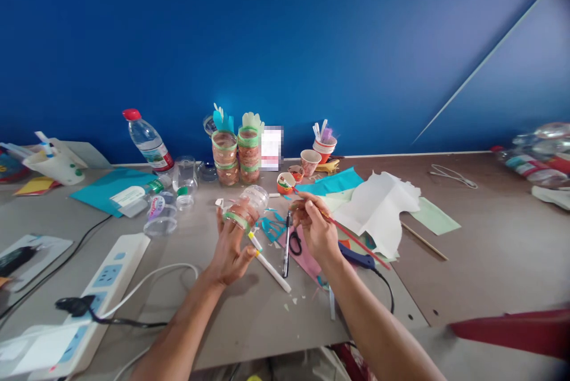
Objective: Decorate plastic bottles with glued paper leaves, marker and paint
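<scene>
My left hand [234, 250] holds up a clear plastic bottle section [244, 210], brownish in the middle with a green band at its near rim. The fingers reach into or behind that rim; which, I cannot tell. A long red paintbrush [356, 237] is pinched in my right hand [315, 221], its tip directed toward a small paint cup [285, 182]. Between the hands lie a black pen [286, 250], a white marker [272, 271], black-handled scissors [295, 243] and blue paper scraps [272, 228]. Behind stand two brown bottle holders [225, 155] with green bands and paper tops.
A power strip [104, 286] with cables lies at left. Plastic bottles [149, 143] and cups stand behind it. At right are crumpled white paper [378, 209], a blue glue gun [356, 255] with a cord, and a wooden stick [425, 241]. A blue wall [285, 43] rises behind the table.
</scene>
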A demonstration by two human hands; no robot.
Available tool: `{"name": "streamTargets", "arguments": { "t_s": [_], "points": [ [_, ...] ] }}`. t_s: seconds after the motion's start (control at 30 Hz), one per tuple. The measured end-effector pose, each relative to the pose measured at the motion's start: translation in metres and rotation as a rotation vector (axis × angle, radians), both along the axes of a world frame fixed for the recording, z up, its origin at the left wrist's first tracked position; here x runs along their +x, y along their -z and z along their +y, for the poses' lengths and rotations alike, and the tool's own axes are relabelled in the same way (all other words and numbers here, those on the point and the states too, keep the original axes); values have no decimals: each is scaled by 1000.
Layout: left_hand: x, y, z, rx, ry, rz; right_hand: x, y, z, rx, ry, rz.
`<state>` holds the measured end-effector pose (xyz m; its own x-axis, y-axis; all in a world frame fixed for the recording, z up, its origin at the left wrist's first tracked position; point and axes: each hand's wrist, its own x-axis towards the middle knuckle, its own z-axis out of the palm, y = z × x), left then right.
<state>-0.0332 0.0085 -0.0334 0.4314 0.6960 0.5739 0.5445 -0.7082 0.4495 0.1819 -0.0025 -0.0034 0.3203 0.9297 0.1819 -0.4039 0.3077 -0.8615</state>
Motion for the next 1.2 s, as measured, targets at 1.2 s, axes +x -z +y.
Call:
{"name": "streamTargets", "arguments": {
  "t_s": [1.2],
  "points": [
    [9, -15, -16, -153, 375, -123, 4, 5, 1, 38, -133, -189]
  ]
}}
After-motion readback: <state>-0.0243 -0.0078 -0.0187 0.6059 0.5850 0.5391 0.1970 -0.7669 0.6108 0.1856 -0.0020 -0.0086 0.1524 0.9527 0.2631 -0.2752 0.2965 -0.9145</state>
